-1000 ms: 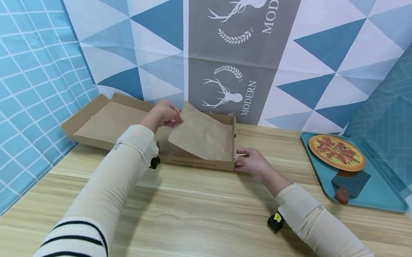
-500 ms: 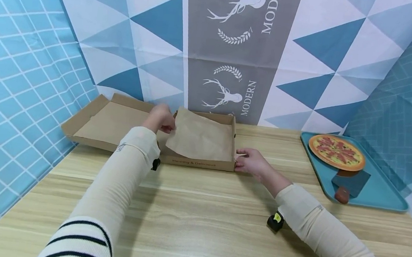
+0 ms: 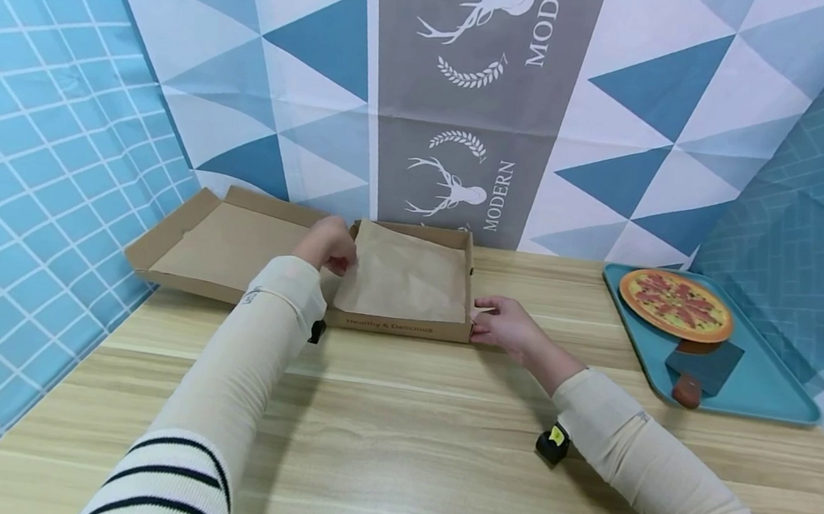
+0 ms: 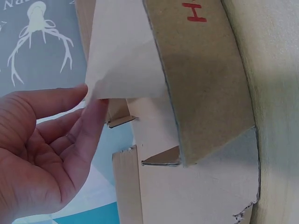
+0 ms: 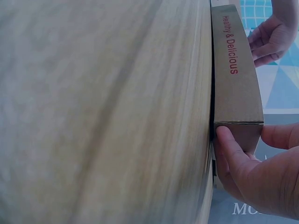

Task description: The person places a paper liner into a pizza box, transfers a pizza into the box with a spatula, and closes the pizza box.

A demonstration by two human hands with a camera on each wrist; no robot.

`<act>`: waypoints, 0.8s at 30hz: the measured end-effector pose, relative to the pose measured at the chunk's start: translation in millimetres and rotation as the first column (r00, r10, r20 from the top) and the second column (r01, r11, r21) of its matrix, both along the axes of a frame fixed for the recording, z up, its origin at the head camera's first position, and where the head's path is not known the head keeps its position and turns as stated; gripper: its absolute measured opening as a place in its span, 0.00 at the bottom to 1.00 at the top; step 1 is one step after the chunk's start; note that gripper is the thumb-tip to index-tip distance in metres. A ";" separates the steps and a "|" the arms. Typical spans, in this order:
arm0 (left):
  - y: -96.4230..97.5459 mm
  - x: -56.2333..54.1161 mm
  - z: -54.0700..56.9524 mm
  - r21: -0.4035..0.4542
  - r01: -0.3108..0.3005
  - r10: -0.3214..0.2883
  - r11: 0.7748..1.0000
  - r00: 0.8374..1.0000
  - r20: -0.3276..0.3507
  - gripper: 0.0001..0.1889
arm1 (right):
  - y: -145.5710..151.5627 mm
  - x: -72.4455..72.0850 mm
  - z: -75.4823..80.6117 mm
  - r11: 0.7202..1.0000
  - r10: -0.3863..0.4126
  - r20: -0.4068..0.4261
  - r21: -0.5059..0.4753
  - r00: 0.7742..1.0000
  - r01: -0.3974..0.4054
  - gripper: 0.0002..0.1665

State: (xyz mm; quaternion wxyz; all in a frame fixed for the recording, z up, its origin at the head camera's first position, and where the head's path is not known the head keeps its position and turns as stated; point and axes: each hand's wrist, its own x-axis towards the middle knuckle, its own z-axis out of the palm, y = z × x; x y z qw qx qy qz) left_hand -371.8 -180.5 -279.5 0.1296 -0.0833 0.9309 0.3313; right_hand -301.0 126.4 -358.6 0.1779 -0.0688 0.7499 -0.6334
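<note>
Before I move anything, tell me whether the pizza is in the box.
No, the pizza lies on the tray, away from the box.

The head view is bright and evenly lit, the light seeming to fall from above: soft shadows from both sleeves [image 3: 215,404] darken the table [image 3: 409,424], and a pale glare washes its near middle. Wide-angle stretch bows the lines of the left wall [image 3: 22,166], and the lettering [image 3: 390,326] on the box [image 3: 293,312] looks small and soft. The left wrist view is dimmer and slightly hazy, with a grey shadow across the lower paper [image 4: 124,51] and curved box edges. In the right wrist view, the table smears out of focus, duller toward the left, while the lettering reads clearly.
</note>
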 end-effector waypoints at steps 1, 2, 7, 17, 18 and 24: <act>0.2 0.6 -0.2 -0.004 0.007 -0.007 1.000 1.000 0.005 0.10 | 0.2 -0.1 -0.1 1.000 0.000 0.000 -0.002 1.000 0.000 0.28; 0.2 1.2 -0.5 -0.009 0.019 -0.019 1.000 1.000 0.014 0.10 | 0.3 -0.3 -0.3 1.000 0.001 0.000 -0.003 1.000 -0.001 0.28; -0.2 3.8 -2.7 -0.005 0.072 -0.072 0.997 0.995 0.075 0.11 | 0.6 -0.7 -0.7 1.000 0.001 -0.001 -0.006 1.000 -0.001 0.28; -1.2 8.3 -5.9 0.011 0.101 -0.101 0.995 0.981 0.164 0.21 | -0.2 -1.0 -1.1 1.000 0.007 -0.003 -0.001 1.000 -0.007 0.28; -0.7 10.0 -4.5 0.012 0.101 -0.102 0.995 0.981 0.165 0.22 | -0.2 -1.5 -1.8 1.000 0.010 -0.006 -0.003 1.000 -0.010 0.28; -2.1 13.9 -1.2 0.030 0.120 -0.123 0.992 0.974 0.189 0.28 | 0.1 -2.8 -3.2 1.000 0.016 -0.013 -0.010 1.000 -0.016 0.28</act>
